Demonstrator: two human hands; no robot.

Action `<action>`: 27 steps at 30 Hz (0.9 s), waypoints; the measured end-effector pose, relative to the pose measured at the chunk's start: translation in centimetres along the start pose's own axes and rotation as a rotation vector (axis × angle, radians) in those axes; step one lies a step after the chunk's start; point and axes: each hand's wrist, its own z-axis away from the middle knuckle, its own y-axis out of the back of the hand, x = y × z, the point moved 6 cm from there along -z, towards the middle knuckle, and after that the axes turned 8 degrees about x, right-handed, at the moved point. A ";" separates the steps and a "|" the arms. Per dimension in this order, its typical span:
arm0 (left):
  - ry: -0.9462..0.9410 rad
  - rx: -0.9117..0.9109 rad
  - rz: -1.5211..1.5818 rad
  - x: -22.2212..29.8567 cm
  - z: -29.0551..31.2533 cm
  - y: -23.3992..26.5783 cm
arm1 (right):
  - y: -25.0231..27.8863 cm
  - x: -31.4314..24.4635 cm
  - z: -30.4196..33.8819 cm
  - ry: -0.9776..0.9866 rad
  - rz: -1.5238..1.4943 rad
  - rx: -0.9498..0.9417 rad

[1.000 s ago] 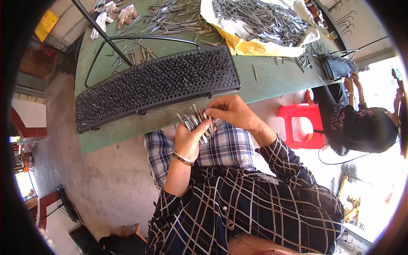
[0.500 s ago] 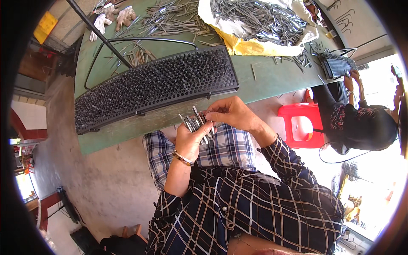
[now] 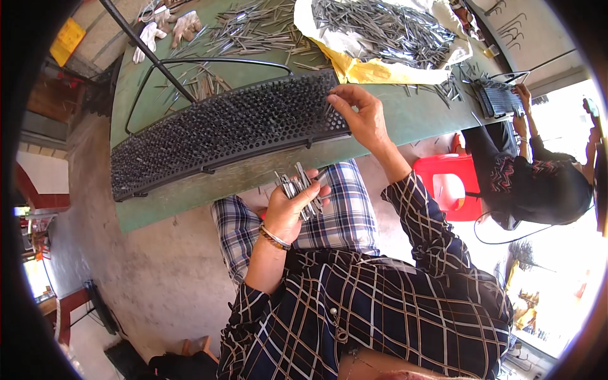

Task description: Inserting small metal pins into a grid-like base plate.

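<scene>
My left hand (image 3: pixel 282 208) is closed around a bundle of thin metal rods (image 3: pixel 292 185), held above my lap just short of the table's near edge. My right hand (image 3: pixel 366 117) reaches over the right end of a long black perforated rack (image 3: pixel 316 131). Its thumb and forefinger are pinched together on a short thin metal rod (image 3: pixel 329 108), low over the holes; whether the tip is inside a hole I cannot make out. Rods stand upright in most of the rack, while holes at its right end are bare.
A green table (image 3: pixel 405 114) carries the rack. Loose rods (image 3: pixel 253 28) lie behind it, and more fill a white and yellow sack (image 3: pixel 358 73). Work gloves (image 3: pixel 149 41) lie far left. A red stool (image 3: pixel 437 174) and another person (image 3: pixel 532 171) with a similar rack (image 3: pixel 497 98) are at right.
My right hand has moved from the bundle at my left hand up and forward to the rack's right end. The left hand stays nearly in place. The other person's hand has shifted over their rack.
</scene>
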 end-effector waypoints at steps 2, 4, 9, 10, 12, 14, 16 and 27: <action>0.006 -0.004 0.004 0.0 0.1 0.0 | 0.3 0.0 0.1 -0.014 0.003 0.049; 0.006 0.002 -0.001 0.1 0.0 0.1 | 0.3 -0.1 0.0 0.018 0.013 0.040; 0.001 -0.021 -0.003 0.0 0.0 -0.1 | 0.1 0.9 -0.2 -0.053 -0.027 0.015; 0.006 -0.026 -0.007 0.0 0.0 -0.2 | 0.0 1.0 -0.1 -0.028 -0.018 -0.002; 0.012 -0.032 -0.012 0.1 0.0 -0.3 | -0.1 1.2 -0.1 -0.003 -0.008 -0.019; 0.016 -0.031 0.011 0.1 0.0 -0.2 | -0.6 0.5 0.1 0.110 0.028 -0.081; 0.022 -0.038 0.001 0.1 0.0 -0.2 | -0.7 -0.6 0.2 0.163 0.084 -0.132; -0.002 -0.073 -0.032 -0.1 0.0 -0.4 | -0.6 -1.6 1.1 0.412 0.267 0.044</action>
